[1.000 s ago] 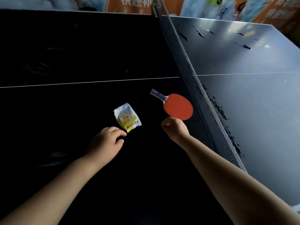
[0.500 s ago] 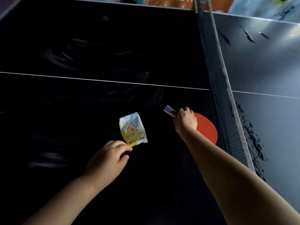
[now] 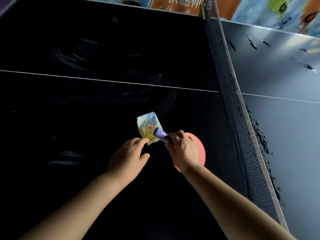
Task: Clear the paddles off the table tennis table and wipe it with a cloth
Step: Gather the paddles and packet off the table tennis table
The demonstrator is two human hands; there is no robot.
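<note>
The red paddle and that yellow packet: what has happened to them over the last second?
The right hand reached the red paddle, closed around its neck by the purple handle and now grips it, handle end over the packet. The left hand moved up to the yellow packet and pinches its near corner. The net and table are unchanged; the camera shifted.

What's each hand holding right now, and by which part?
Right hand grips the paddle where handle meets blade. Left hand pinches the packet's lower corner.
</note>
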